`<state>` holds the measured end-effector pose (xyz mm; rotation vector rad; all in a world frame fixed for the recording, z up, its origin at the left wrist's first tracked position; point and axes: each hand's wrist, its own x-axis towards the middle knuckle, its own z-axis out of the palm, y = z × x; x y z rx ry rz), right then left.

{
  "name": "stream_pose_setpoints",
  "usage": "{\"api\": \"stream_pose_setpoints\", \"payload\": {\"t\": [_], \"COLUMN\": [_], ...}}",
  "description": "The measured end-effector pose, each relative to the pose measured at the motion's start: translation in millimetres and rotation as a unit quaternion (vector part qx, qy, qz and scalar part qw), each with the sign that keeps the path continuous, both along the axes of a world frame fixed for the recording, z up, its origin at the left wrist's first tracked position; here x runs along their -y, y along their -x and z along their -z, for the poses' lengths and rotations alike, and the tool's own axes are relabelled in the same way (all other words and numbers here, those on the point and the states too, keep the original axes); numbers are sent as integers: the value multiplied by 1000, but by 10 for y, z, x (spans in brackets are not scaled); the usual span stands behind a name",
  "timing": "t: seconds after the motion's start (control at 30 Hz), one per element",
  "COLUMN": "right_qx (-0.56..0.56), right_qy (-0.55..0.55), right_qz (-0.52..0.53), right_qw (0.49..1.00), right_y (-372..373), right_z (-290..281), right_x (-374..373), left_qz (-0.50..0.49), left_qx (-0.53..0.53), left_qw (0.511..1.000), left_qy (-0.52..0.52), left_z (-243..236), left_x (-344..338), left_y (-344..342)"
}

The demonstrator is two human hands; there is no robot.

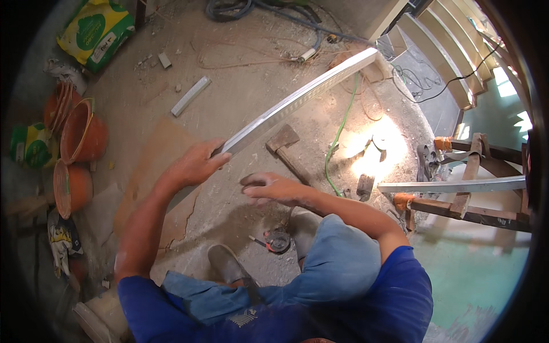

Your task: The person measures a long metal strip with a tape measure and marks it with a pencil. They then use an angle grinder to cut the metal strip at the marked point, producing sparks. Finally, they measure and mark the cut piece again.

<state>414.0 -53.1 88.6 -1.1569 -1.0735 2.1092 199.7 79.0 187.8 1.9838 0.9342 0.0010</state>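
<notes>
Working over a dusty grey concrete floor [154, 123], near beige stairs [437, 66] at upper right. Holding a long silver metal channel [294, 97] in the nearer left hand [203, 163], with fingers wrapped around it; running lengthwise toward upper right. With the right hand [269, 188] empty, loosely bent, below and apart from it.

You get a blown-out glare on the floor [394, 134] at right, washing out detail. White patches also burn near the stairs [426, 43]. A soft shadow falls before your shoes [222, 262]; the buckets [91, 137] at left look dim. Your fisheye view curves the metal bar [297, 102] and ends in black edges.
</notes>
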Motion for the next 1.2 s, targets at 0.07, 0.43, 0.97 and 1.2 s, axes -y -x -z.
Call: {"api": "stream_pose_setpoints", "payload": {"t": [0.07,0.43,0.97,1.2], "right_qx": [-36,-122,-180,-47], "right_qy": [-53,-175,-412,-440], "right_qz": [-26,144,274,124], "right_qw": [998,966,850,888], "right_y": [226,349,409,846], "right_z": [-242,-1534,-4162,-3568], "right_x": [-138,-848,-1669,-1324], "left_qz": [14,-11,-334,-354], "left_qx": [49,36,213,403], "left_qw": [998,950,872,797], "left_qy": [-40,-310,-289,-278], "left_z": [-214,-1521,-1661,-2640], "left_x": [-35,-66,543,308], "left_y": [-194,-83,2010,1171]}}
